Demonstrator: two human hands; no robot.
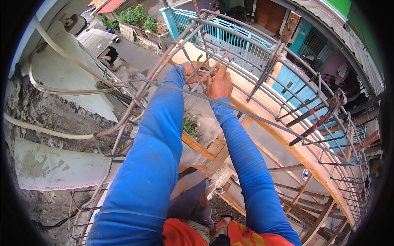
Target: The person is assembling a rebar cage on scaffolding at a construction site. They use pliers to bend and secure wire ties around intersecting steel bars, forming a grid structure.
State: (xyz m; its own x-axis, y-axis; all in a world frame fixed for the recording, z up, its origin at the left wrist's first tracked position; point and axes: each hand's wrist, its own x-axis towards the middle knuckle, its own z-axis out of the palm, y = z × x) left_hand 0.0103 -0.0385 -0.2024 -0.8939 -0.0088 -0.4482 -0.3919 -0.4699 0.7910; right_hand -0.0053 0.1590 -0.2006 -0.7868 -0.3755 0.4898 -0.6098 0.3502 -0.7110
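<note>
Tight bright blue sleeves covered both forearms down to the wrists of the bare left hand [192, 69] and right hand [220, 84], above an orange garment with grey trousers.

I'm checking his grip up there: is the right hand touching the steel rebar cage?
Touching. The head view shows the right hand wrapped onto bars of the rebar cage, fingers curled over a rod, close beside the left hand.

rusty matt steel rebar cage [287, 123], rough concrete wall [49, 110], blue cloth sleeves [156, 156]
</note>
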